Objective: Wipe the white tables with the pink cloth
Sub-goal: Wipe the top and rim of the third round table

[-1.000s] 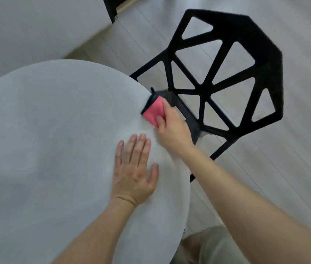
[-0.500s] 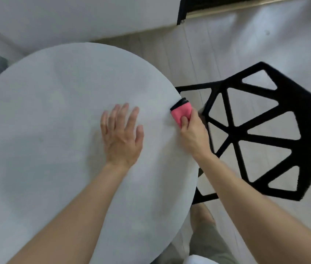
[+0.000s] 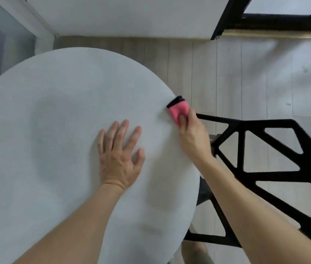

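Observation:
A round white table (image 3: pixel 55 130) fills the left and middle of the head view. My right hand (image 3: pixel 193 138) grips a folded pink cloth (image 3: pixel 177 111) with a black edge and holds it against the table's right rim. The thumb lies on top of the cloth; the other fingers are hidden beyond the rim. My left hand (image 3: pixel 119 155) rests flat on the tabletop with its fingers spread, a little left of the cloth.
A black chair (image 3: pixel 284 168) with an open geometric frame stands right of the table, close to its rim. Pale wood floor (image 3: pixel 246 73) lies beyond. A white wall (image 3: pixel 131 16) and a dark-framed door (image 3: pixel 265 21) run along the back.
My right hand has slid the cloth further along the table's right rim, away from me. The view has swung, so the chair now sits lower right. My left hand stays flat on the table.

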{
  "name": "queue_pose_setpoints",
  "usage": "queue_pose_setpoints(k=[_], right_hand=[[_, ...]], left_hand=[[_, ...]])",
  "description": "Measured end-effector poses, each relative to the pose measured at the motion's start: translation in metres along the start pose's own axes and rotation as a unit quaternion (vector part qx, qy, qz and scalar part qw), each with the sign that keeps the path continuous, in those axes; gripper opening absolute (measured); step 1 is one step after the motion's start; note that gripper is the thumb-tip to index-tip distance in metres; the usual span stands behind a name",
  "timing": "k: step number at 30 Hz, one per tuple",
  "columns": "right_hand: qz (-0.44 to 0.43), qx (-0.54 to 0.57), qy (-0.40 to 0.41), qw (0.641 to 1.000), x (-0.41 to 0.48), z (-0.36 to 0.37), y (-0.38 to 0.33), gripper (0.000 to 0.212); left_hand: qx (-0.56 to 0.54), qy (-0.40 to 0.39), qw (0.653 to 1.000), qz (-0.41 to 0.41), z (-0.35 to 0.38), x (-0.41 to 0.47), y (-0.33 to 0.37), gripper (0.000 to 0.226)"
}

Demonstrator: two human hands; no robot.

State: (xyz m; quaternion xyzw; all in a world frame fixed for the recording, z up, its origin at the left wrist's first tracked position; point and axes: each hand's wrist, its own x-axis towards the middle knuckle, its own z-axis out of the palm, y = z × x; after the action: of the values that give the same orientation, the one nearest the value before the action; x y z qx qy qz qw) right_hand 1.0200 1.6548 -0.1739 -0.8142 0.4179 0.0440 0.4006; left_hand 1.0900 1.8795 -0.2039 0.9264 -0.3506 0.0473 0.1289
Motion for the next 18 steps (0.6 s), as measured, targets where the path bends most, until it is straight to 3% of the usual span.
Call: queue_pose_setpoints(k=[3, 7, 11, 15, 18], right_hand=[[0.007, -0.047, 0.038, 0.998, 0.008, 0.011, -0.014, 0.039], [-0.132, -0.131, 0.014, 0.982, 0.101, 0.038, -0.096, 0.065], [-0.235, -0.187, -0.035, 0.953, 0.150, 0.068, -0.156, 0.052], [-0.314, -0.209, 0.024, 0.926, 0.134, 0.056, -0.104, 0.057], [-0.323, -0.210, 0.021, 0.923, 0.096, 0.032, -0.048, 0.057]], left_hand=[[-0.004, -0.007, 1.000, -0.004, -0.001, 0.001, -0.001, 0.057], [-0.006, -0.021, 1.000, 0.002, -0.002, 0.002, -0.002, 0.056], [-0.009, -0.020, 1.000, 0.000, -0.004, -0.001, -0.001, 0.058], [-0.002, -0.022, 1.000, 0.004, -0.003, 0.000, -0.001, 0.056], [0.000, -0.019, 1.000, 0.001, -0.005, 0.002, 0.001, 0.058]])
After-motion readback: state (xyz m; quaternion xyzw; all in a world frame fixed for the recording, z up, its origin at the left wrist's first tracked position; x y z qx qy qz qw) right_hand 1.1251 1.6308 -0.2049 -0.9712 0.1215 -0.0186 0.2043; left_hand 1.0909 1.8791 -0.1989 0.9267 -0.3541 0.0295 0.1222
